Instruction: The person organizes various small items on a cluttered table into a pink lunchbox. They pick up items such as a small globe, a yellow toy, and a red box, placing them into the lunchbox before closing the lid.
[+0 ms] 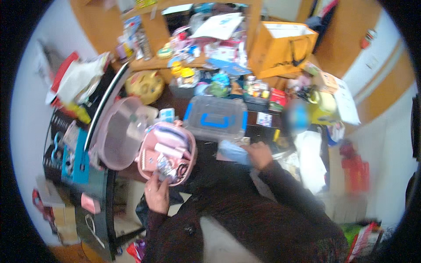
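Note:
My left hand (157, 194) is at the near rim of a pink plastic basket (194, 151). Its fingertips reach over the rim beside a crinkled clear plastic packet (165, 167); whether they grip it is blurred. Inside the basket are folded striped cloth (171, 135), a pink box (149, 160) and a dark ring-shaped item (182, 170). To the right, my right hand (260, 155) pinches the end of a light blue flat item (232, 150), perhaps a face mask, low over the dark table. A pinkish piece shows under that item.
Beyond my hands sits a clear lidded box (215, 113) with a blue handle. A translucent pink tub (118, 138) stands left of the basket. Small toys, a yellow piggy bank (144, 86) and an orange paper bag (276, 49) crowd the back. White plastic (310, 157) lies at right.

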The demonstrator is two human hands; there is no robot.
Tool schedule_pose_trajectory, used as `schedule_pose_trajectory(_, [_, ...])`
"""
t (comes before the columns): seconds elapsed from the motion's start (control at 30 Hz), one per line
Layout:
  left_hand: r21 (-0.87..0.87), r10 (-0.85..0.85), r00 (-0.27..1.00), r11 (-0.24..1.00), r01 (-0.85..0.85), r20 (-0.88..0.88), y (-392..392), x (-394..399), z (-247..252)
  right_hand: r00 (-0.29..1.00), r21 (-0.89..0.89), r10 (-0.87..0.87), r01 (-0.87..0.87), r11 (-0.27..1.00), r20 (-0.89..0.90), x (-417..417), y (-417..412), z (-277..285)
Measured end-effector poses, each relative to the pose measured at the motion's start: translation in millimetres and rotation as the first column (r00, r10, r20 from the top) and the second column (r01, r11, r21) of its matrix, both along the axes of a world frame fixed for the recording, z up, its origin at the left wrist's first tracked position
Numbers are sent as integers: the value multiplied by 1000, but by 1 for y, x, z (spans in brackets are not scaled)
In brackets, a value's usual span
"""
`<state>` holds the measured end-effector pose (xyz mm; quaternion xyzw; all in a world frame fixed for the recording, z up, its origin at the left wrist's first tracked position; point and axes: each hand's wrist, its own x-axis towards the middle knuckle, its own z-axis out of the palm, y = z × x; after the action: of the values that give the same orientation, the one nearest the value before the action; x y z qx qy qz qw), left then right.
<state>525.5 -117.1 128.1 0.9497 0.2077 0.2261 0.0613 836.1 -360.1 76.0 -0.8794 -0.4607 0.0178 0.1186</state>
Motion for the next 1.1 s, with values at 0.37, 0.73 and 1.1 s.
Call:
schedule_pose_trajectory(0.37, [-1,17,999,1000,-17,-43,11,-5,-21,963,176,-50,100,979,-266,21,-12,11])
schedule_pose_trajectory(0.73, [-113,149,989,982,-151,-26,5,-3,-28,860,617,-390,508,601,-328,145,-52,77])
schedule_pose_trajectory(1.1, [69,120,978,989,-133,170,17,2,-46,681,322,-726,710,627,-89,222,-79,55])
